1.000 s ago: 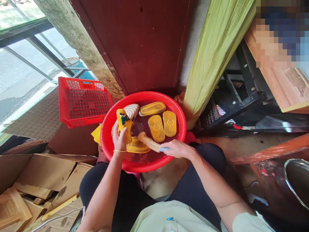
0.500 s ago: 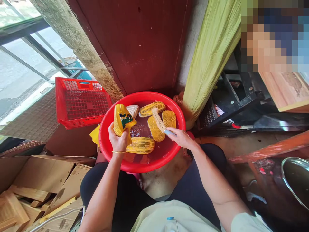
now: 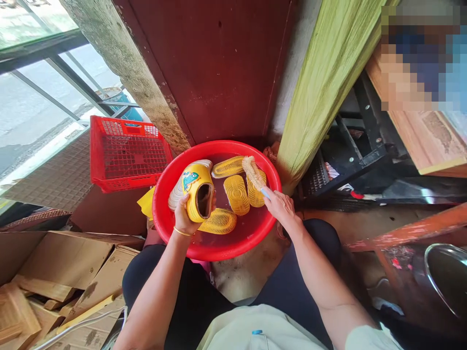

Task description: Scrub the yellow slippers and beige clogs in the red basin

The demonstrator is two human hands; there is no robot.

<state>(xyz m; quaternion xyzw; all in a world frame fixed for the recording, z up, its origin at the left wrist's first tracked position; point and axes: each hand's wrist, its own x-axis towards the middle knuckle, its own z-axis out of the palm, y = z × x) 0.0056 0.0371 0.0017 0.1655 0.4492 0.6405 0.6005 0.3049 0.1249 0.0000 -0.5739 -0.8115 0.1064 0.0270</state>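
My left hand (image 3: 185, 218) is wrapped round a yellow slipper (image 3: 192, 193) with a green dinosaur on it, its dark foot opening turned towards me. It is held above the left side of a red basin (image 3: 228, 253) of water. In my right hand (image 3: 281, 208) is a scrub brush (image 3: 253, 173), gripped by its blue handle, bristle end over the basin's right side and away from the held slipper. Several yellow slippers float soles up, among them one with a zigzag sole (image 3: 220, 221) and one with a ringed sole (image 3: 236, 194). A whitish slipper (image 3: 177, 195) lies partly hidden at the left.
A red plastic crate (image 3: 133, 158) stands left of the basin. Cardboard boxes (image 3: 69, 265) with wood pieces lie at lower left. Behind are a dark red panel (image 3: 207, 73) and a green cloth (image 3: 310, 97). A metal pot (image 3: 447, 277) is at the right.
My left hand has turned the slipper so its opening now faces me. My right hand has moved the brush slightly right, and the floating slippers have shifted a little.
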